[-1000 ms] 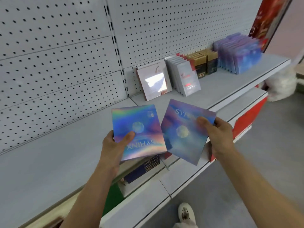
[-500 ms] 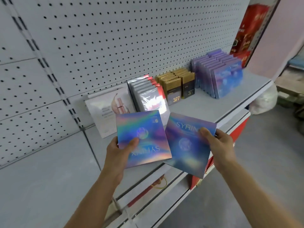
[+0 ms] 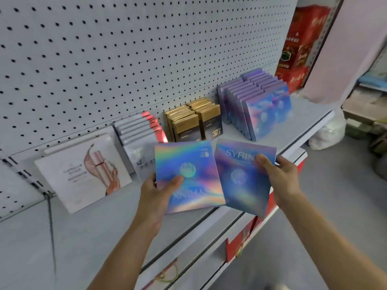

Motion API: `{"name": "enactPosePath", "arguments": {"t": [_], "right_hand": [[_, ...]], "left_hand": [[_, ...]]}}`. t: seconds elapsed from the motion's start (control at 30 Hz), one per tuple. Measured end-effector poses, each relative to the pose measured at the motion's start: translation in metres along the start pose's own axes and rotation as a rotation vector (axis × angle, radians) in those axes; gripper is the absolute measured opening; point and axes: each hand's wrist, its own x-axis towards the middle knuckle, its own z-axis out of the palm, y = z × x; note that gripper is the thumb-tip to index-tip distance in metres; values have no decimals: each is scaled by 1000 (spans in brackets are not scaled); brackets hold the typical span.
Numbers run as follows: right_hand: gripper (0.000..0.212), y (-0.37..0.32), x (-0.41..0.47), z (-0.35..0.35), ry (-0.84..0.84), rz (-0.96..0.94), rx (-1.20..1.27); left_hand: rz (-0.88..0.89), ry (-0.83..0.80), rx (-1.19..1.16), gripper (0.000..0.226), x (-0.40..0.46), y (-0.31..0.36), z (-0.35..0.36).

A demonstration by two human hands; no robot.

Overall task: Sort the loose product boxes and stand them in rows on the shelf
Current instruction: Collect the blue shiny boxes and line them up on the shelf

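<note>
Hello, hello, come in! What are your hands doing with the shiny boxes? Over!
Left hand holds one holographic box, upside down. Right hand holds another, upright. Matching rows stand far right on shelf. Nothing in the way.

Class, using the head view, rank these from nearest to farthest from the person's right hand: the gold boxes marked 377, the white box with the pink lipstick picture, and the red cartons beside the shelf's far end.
From the right hand:
1. Gold boxes, mid-shelf, just beyond it.
2. White lipstick box, shelf's left, leaning on the pegboard.
3. Red cartons, far upper right.
</note>
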Motion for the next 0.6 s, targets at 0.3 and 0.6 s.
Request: {"name": "enactPosePath", "arguments": {"t": [0.3,0.6], "right_hand": [[16,-19,145,-61,-135,-18,-58],[15,-39,268,-85,-359,-112,-166]], "left_hand": [[-6,95,24,36,49,-13,137],[-75,266,-125,41,62,-34,238]]}}
